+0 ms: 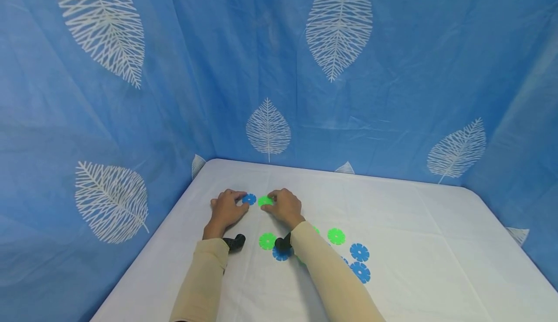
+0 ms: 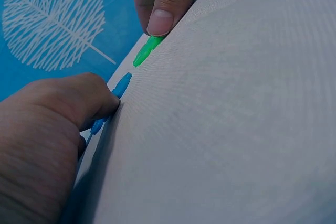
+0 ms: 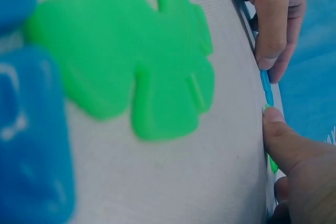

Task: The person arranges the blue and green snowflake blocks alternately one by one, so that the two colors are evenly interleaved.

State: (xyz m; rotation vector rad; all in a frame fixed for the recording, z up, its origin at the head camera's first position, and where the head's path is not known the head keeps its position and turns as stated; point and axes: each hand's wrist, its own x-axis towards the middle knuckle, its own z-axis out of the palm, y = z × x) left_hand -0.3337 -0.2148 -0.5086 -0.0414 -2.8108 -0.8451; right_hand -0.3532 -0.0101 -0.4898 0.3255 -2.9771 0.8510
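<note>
At the far left part of the white table, my left hand (image 1: 226, 210) pinches a blue notched plastic disc (image 1: 249, 199) between thumb and fingers. Just to its right, my right hand (image 1: 285, 206) grips a green notched disc (image 1: 264, 201) the same way. The two discs face each other edge to edge, with a narrow gap between them in the head view. Seen from the left wrist, the blue disc (image 2: 122, 86) lies low along the tabletop under my thumb, and the green disc (image 2: 145, 52) sticks out from the right fingertips.
Nearer me lie a loose green disc (image 1: 267, 241) and a blue disc (image 1: 281, 253), partly covered by the black wrist camera (image 1: 282, 243). Right of my right sleeve (image 1: 333, 273) are another green disc (image 1: 336, 236) and several blue discs (image 1: 359, 252). A blue leaf-print curtain (image 1: 392, 94) borders the table (image 1: 414, 244).
</note>
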